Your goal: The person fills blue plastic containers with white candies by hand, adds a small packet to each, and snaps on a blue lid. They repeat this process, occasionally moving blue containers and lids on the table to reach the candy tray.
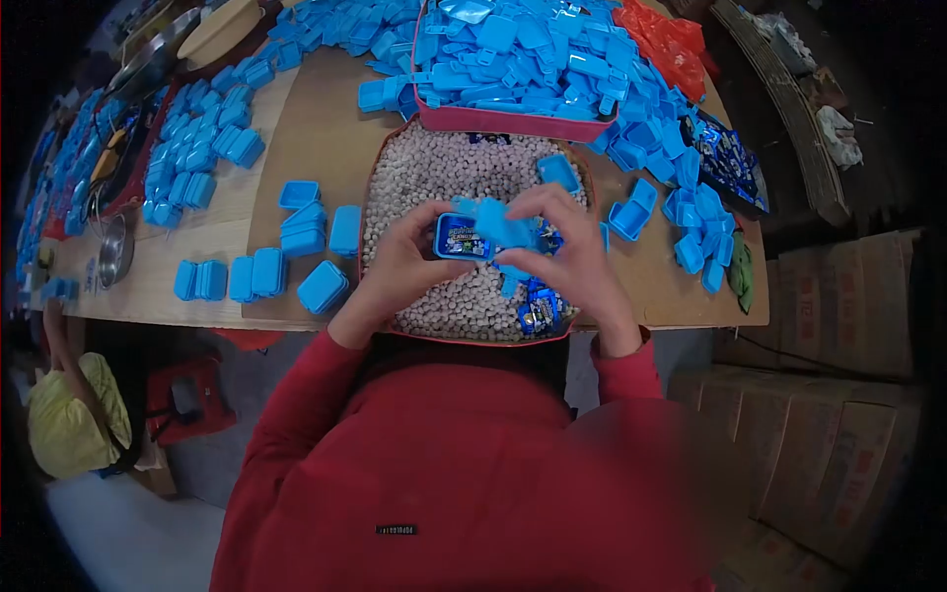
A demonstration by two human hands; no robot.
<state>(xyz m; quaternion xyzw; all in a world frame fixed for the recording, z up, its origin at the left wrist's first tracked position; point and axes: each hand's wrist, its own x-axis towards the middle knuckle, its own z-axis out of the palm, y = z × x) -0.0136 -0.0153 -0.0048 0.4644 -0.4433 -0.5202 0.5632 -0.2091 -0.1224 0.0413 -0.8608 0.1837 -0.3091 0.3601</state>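
Observation:
My left hand (406,259) is closed round a small blue plastic box (439,237), with a dark printed packet (462,239) lying in it. Beside it, my right hand (567,242) pinches a blue lid (503,225), slightly blurred, over the box's right side. Both hands are above a red-rimmed tray (473,342) filled with small pale round pellets (434,163). On the pellets below my right hand rest several shiny blue packets (539,308). Another blue box (558,174) lies in the tray's upper right.
A pink-rimmed bin of blue lids (523,122) stands at the tray's far edge. Closed blue boxes (268,272) sit to the left, open ones (631,212) to the right, near a pile of packets (725,158). Cartons (829,434) are stacked at right; another person's arm (61,345) shows at far left.

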